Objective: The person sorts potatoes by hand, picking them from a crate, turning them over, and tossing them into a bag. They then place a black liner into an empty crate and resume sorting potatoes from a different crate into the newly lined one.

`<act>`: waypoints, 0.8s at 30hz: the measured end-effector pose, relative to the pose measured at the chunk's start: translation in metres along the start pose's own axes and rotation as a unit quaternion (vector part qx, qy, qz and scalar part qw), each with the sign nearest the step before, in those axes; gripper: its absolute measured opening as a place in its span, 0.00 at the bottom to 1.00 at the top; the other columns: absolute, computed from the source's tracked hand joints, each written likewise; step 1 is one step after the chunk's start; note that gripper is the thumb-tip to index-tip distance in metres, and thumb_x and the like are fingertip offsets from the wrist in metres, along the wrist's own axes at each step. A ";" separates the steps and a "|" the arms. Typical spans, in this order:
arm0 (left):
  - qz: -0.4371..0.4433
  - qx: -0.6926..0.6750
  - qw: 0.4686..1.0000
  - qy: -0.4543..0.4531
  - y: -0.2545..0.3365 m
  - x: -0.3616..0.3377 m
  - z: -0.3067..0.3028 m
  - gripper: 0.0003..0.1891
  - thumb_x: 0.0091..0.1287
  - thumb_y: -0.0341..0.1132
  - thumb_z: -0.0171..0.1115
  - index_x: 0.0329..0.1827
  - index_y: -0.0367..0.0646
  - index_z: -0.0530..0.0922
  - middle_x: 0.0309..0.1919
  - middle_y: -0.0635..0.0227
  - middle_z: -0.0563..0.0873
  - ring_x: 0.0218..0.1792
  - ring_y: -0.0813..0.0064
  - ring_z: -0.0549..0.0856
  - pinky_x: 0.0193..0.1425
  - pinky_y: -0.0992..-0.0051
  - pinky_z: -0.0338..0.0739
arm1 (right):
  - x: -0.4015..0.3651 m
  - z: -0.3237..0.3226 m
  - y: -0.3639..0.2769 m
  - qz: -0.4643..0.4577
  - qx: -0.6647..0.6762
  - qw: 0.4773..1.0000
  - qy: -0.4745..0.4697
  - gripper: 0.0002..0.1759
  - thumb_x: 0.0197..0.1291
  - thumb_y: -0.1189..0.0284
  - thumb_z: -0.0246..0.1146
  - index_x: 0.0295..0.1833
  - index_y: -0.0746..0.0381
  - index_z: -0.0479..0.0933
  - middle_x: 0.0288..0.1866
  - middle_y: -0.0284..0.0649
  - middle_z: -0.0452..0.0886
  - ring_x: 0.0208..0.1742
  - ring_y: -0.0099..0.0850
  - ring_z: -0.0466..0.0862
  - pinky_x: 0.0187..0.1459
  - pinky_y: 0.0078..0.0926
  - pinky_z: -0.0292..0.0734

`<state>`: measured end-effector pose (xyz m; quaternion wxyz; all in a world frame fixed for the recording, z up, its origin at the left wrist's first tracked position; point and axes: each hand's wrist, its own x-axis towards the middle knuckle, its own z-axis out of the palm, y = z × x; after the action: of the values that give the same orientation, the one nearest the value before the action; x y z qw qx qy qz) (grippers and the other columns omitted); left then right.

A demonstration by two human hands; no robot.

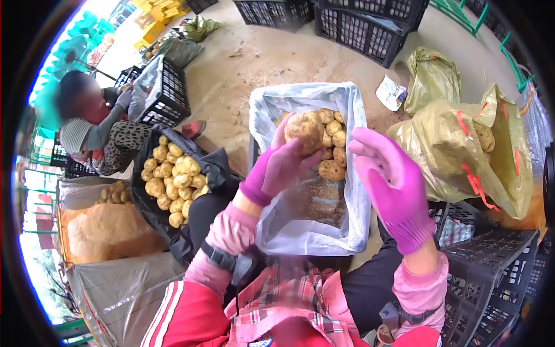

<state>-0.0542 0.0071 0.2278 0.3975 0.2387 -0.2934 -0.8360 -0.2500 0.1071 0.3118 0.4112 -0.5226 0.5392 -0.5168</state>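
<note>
My left hand [281,165], in a pink and purple glove, holds a large potato [304,132] above a crate lined with white plastic [354,225]. To the right of it, my right hand [387,173], gloved the same way, has its fingers extended and nothing in its grasp. Inside the lined crate, several smaller potatoes [331,170] lie toward the far end and right side. Brown material shows through the liner at the near end. A black bag of potatoes [175,180] stands open by my left knee.
At the left, another person [87,127] sits by a lined black crate [173,98]. Yellow-green sacks [445,150] stand at the right. Black crates are at the back [358,37] and near right [485,277]. An orange mesh sack [110,231] lies at left.
</note>
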 end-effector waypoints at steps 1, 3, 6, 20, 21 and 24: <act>0.055 0.187 0.981 0.000 0.004 -0.012 -0.005 0.31 0.75 0.34 0.54 0.78 0.51 0.53 0.66 0.58 0.71 0.63 0.60 0.77 0.67 0.60 0.76 | 0.000 0.009 0.002 0.016 -0.053 0.998 -0.014 0.31 0.65 0.64 0.67 0.70 0.64 0.69 0.58 0.49 0.81 0.57 0.34 0.83 0.58 0.29 0.77; 0.115 0.394 0.912 0.016 0.006 -0.039 -0.016 0.31 0.76 0.36 0.53 0.78 0.53 0.52 0.66 0.59 0.72 0.63 0.61 0.77 0.67 0.60 0.75 | 0.001 0.034 0.005 0.036 -0.049 0.997 -0.049 0.37 0.63 0.61 0.69 0.73 0.62 0.64 0.62 0.51 0.78 0.61 0.36 0.80 0.60 0.32 0.75; 0.071 0.193 0.977 0.050 0.020 -0.085 0.022 0.29 0.79 0.47 0.43 0.80 0.55 0.50 0.69 0.61 0.71 0.68 0.62 0.74 0.67 0.61 0.75 | -0.001 0.067 0.010 0.000 -0.031 0.994 -0.104 0.45 0.61 0.57 0.71 0.77 0.61 0.58 0.68 0.54 0.73 0.66 0.39 0.76 0.64 0.33 0.72; 0.249 0.434 0.845 0.188 0.004 -0.107 0.042 0.23 0.77 0.46 0.51 0.67 0.42 0.68 0.46 0.62 0.82 0.34 0.78 0.85 0.31 0.80 0.82 | -0.006 0.079 0.017 -0.104 0.058 0.979 -0.165 0.29 0.71 0.60 0.62 0.72 0.61 0.67 0.67 0.45 0.76 0.65 0.34 0.78 0.63 0.28 0.72; 0.280 0.511 0.793 0.177 0.005 -0.106 0.039 0.25 0.79 0.52 0.45 0.67 0.42 0.68 0.49 0.62 0.80 0.31 0.78 0.85 0.30 0.82 0.82 | -0.007 0.079 0.014 -0.111 0.040 0.980 -0.158 0.28 0.72 0.60 0.60 0.72 0.61 0.67 0.66 0.45 0.76 0.64 0.34 0.78 0.63 0.28 0.72; 0.206 0.423 0.858 0.206 0.000 -0.111 0.044 0.28 0.80 0.55 0.39 0.66 0.41 0.71 0.47 0.60 0.81 0.27 0.76 0.86 0.29 0.82 0.83 | -0.006 0.084 0.019 -0.107 0.054 0.983 -0.140 0.26 0.74 0.57 0.57 0.70 0.60 0.69 0.64 0.48 0.78 0.66 0.36 0.78 0.63 0.28 0.72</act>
<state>-0.0190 0.1095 0.2771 0.4728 0.4851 -0.5726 -0.4618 -0.1695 0.1009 0.2817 0.4522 -0.6219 0.3884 -0.5077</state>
